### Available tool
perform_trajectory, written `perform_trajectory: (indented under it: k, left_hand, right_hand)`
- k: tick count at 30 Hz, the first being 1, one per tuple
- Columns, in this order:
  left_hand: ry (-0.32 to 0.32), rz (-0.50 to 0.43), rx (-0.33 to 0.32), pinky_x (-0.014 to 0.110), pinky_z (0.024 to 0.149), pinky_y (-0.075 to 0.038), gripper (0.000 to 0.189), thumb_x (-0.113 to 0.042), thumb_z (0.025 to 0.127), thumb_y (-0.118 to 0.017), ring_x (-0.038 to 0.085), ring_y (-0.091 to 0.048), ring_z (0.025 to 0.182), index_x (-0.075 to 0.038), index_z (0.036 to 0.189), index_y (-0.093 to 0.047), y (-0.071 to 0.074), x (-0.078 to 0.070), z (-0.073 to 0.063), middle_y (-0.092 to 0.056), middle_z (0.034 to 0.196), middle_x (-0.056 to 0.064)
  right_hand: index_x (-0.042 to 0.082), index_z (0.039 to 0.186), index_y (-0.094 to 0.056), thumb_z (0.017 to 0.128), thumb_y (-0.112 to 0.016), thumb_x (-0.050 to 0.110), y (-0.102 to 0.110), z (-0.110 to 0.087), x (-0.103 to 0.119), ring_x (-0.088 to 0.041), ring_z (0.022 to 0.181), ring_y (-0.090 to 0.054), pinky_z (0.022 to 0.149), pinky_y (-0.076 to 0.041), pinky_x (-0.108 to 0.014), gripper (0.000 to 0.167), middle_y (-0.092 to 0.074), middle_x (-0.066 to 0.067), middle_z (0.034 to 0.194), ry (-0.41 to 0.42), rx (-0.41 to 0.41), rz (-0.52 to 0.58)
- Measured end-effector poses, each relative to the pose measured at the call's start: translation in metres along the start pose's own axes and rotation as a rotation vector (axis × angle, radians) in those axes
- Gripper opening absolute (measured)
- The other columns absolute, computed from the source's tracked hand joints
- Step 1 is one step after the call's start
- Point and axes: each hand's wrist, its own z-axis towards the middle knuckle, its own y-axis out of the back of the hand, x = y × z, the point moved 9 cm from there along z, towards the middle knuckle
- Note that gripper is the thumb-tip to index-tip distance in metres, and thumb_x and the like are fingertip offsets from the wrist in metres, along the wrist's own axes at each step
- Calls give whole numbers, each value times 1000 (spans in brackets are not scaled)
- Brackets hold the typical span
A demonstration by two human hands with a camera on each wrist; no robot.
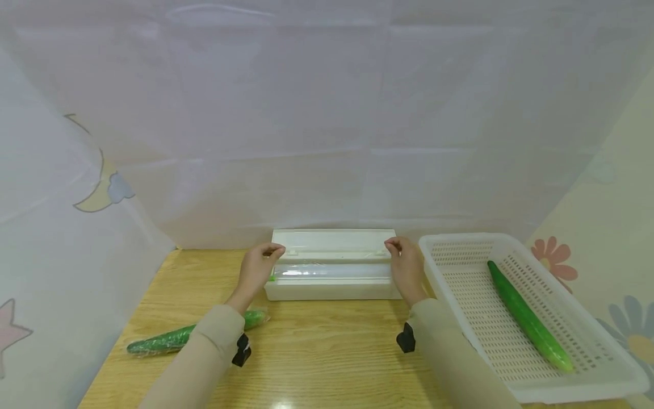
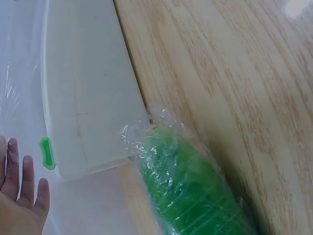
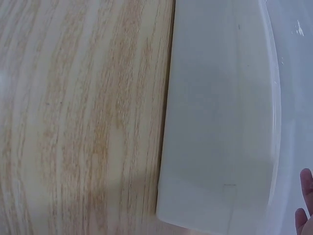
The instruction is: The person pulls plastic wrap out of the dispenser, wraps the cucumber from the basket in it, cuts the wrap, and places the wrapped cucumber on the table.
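A white cling film dispenser box stands at the back of the table with its lid raised. Inside lies a roll of cling film, and clear film with glints stretches past the box edge in the left wrist view. My left hand pinches the film between thumb and forefinger above the box's left end. At the right end, my right hand pinches the film's other side likewise. A film-wrapped cucumber lies partly under the left forearm; its wrapped end shows close up. The green slider sits at the box's left end.
On the right, a white perforated plastic basket holds one unwrapped cucumber, close beside the right forearm. The wooden table meets a pale sheet-covered wall right behind the box.
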Motion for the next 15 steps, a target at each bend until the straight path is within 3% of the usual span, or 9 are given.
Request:
perform_trajectory:
  k: [7,15]
  left_hand:
    - [15,-71,17,42,93,-49,26,-25,99,-63,25,-59,107,-6,116,-71,2,-3,3,-68,114,9]
    - [42,-129,26,44,94,-47,29,-25,100,-62,26,-60,106,-5,120,-69,3,-8,6,-68,114,11]
  right_hand:
    - [3,112,-65,102,-56,19,2,2,2,-29,91,-58,68,-46,-37,20,-64,-15,104,-11,34,13]
    - [2,117,-62,104,-54,22,4,4,5,-29,100,-55,76,-46,-37,26,-61,-15,109,-28,67,41]
